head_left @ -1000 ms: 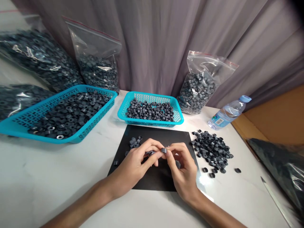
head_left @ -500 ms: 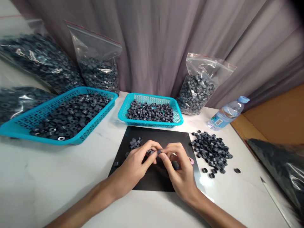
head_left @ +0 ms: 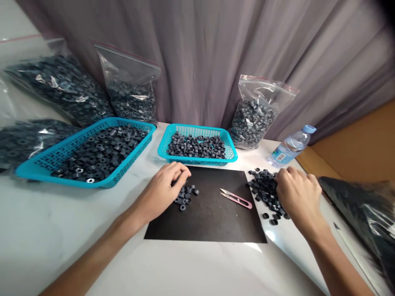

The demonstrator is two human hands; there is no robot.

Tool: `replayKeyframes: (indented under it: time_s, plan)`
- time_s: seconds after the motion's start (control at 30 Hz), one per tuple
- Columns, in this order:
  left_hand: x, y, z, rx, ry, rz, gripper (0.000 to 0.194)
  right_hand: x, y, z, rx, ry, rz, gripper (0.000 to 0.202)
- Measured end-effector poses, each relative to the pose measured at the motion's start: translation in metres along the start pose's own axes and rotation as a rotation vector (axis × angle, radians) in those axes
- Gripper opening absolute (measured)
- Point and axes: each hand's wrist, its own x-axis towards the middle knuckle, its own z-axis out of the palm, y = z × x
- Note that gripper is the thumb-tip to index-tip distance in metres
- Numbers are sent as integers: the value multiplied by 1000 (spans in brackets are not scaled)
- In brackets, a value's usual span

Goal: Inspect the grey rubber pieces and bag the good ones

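Note:
My left hand point(head_left: 166, 187) is closed, fingers curled, over the back left of the black mat point(head_left: 216, 224); whatever its fingers hold is hidden. Just beside it on the mat lies a small group of dark rings point(head_left: 185, 197). My right hand point(head_left: 298, 197) reaches down onto the right side of a pile of black rings point(head_left: 265, 189) on the white table, its fingertips out of sight behind the hand. Pink thread snips point(head_left: 237, 199) rest on the right part of the mat, blades pointing left.
Two blue baskets of dark rings, a large one point(head_left: 83, 184) at left and a smaller one point(head_left: 197, 161) behind the mat. Clear bags point(head_left: 251, 123) stand at the curtain. A water bottle point(head_left: 290, 148) is behind the pile; a dark bag point(head_left: 364, 205) lies far right.
My hands, which met over the mat's middle, have parted: the left went back and left to the small ring group, the right moved right to the pile. The snips are now uncovered.

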Motion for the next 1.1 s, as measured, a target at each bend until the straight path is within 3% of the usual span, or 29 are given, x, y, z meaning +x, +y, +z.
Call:
replayKeyframes:
  time_s: [0.1,0.23,0.37,0.43,0.57,0.7,0.87,1.0,1.1]
  plan:
    - [-4,-3,4,271,-93,153,24,-7,-5,-6,-30,-86,2,19]
    - [-7,-8,11,407,-198,165,24,-10,-34,-18,71,-1,-11,14]
    - [-6,-10,14,377,-229,148,22,-17,-83,-18,570,112,-206,17]
    - [-4,-11,13,307,-217,124,19,-21,-108,-17,805,106,-314,18]
    - [-2,-12,11,157,-206,42,17,-24,-138,-15,989,15,-473,25]
    - [-1,-11,7,115,-210,57,15,-20,-144,-12,1185,-18,-436,10]
    - [-3,-5,6,83,-215,93,14,-22,-140,-11,1510,-6,-257,6]
    - [-5,3,7,56,-213,136,12,-22,-138,-10,1871,-265,-120,13]
    - [-6,9,9,78,-210,195,10,-18,-135,-8,2013,-430,-116,21]
